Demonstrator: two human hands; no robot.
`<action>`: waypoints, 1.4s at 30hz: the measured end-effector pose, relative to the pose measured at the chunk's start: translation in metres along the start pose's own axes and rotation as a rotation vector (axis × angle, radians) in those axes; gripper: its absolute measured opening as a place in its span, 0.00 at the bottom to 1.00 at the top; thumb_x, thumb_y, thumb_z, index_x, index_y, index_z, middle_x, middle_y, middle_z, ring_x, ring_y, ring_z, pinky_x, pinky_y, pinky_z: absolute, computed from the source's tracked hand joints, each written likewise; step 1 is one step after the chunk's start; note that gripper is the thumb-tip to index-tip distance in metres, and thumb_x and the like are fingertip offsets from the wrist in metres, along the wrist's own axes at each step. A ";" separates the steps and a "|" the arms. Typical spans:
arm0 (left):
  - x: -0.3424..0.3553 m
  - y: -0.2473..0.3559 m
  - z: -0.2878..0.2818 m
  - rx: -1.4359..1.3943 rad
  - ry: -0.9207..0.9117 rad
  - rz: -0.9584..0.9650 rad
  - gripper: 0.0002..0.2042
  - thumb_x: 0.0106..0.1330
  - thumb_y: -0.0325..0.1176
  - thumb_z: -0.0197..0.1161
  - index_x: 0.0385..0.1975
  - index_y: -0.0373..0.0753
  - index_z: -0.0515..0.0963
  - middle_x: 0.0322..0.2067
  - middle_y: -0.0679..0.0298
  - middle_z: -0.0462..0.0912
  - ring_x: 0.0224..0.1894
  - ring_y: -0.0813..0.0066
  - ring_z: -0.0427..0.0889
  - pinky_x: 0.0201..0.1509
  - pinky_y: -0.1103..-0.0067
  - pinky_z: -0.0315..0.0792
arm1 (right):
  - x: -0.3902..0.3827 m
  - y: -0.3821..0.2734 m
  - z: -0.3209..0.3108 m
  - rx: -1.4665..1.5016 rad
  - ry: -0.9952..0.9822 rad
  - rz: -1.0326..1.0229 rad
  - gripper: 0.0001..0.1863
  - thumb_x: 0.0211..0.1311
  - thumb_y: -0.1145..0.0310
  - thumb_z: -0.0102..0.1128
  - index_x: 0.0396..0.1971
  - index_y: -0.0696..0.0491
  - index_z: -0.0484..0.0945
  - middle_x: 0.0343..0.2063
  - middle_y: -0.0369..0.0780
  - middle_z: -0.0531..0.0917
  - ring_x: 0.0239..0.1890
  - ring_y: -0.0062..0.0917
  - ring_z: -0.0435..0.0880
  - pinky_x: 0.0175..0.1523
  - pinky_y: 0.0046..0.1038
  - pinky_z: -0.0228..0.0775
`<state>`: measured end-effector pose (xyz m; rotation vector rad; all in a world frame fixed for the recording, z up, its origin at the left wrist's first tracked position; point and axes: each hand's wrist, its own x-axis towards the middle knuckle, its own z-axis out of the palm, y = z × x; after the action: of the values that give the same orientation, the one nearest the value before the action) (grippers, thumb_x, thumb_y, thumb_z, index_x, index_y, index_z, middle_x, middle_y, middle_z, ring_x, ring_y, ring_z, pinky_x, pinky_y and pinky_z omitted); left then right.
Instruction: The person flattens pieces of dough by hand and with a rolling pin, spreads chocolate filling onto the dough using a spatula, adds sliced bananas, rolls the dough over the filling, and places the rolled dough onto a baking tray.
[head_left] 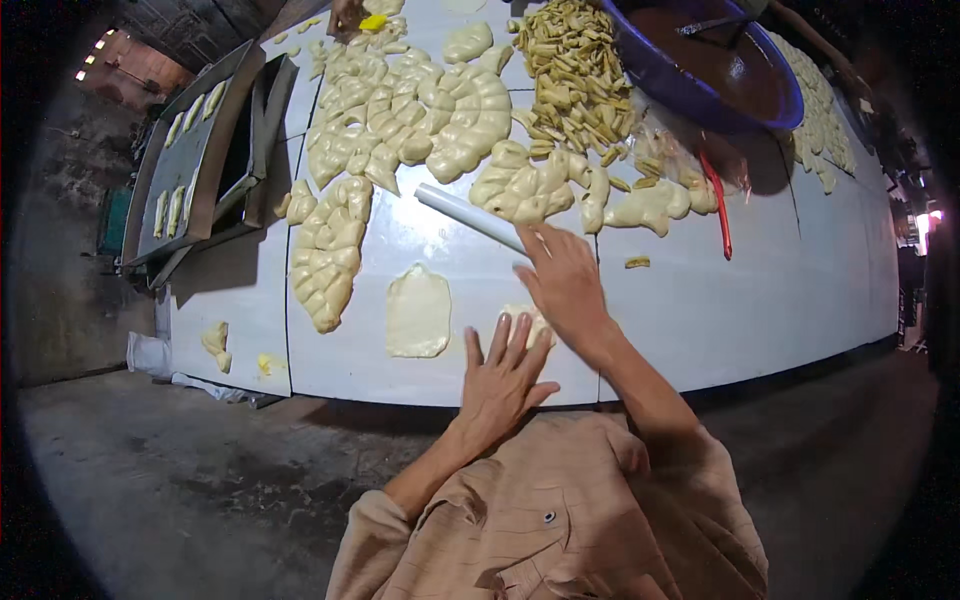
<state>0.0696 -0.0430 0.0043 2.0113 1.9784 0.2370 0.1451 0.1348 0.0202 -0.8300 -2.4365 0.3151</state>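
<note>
My left hand (505, 380) lies flat with fingers spread, its fingertips on a small piece of dough (526, 318) near the table's front edge. The hand covers part of that piece. My right hand (563, 282) has its fingers closed over the near end of a smooth pale rolling pin (468, 214), which slants away to the left. To the left of my left hand lies a thin, flattened, roughly rectangular sheet of dough (418, 315). Just beyond the pin spread lumpy portions of shiny dough (525, 188).
More dough (329, 255) covers the table's left and far parts. Cut yellowish pieces (575, 75) are heaped beside a purple basin (790, 108) of brown filling. A red slim tool (718, 205) lies right. Metal trays (205, 165) hold shaped dough. Another person's hand (345, 15) is near a yellow scraper (373, 22).
</note>
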 end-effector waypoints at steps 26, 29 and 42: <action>0.120 -0.088 -0.031 0.103 0.332 -0.258 0.35 0.72 0.57 0.53 0.73 0.44 0.62 0.73 0.42 0.56 0.77 0.41 0.50 0.69 0.31 0.36 | -0.018 0.030 0.015 -0.405 -0.259 0.294 0.33 0.67 0.49 0.59 0.70 0.42 0.67 0.74 0.48 0.58 0.77 0.48 0.49 0.73 0.67 0.35; 0.155 -0.110 -0.039 0.176 0.399 -0.257 0.36 0.71 0.59 0.53 0.73 0.42 0.62 0.73 0.43 0.57 0.77 0.42 0.49 0.69 0.31 0.37 | 0.008 0.046 0.020 -0.342 -0.145 0.238 0.34 0.66 0.45 0.59 0.70 0.40 0.68 0.73 0.49 0.57 0.77 0.50 0.48 0.74 0.65 0.35; 0.096 -0.094 -0.034 0.079 0.292 -0.076 0.39 0.69 0.59 0.57 0.75 0.43 0.58 0.75 0.40 0.50 0.77 0.37 0.45 0.70 0.33 0.41 | -0.037 0.025 -0.043 0.061 -0.416 0.029 0.26 0.61 0.49 0.64 0.56 0.46 0.79 0.51 0.41 0.79 0.51 0.35 0.78 0.55 0.41 0.67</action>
<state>-0.0272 0.0555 -0.0044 2.0413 2.2674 0.4655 0.2062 0.1331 0.0304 -0.8403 -2.7795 0.6237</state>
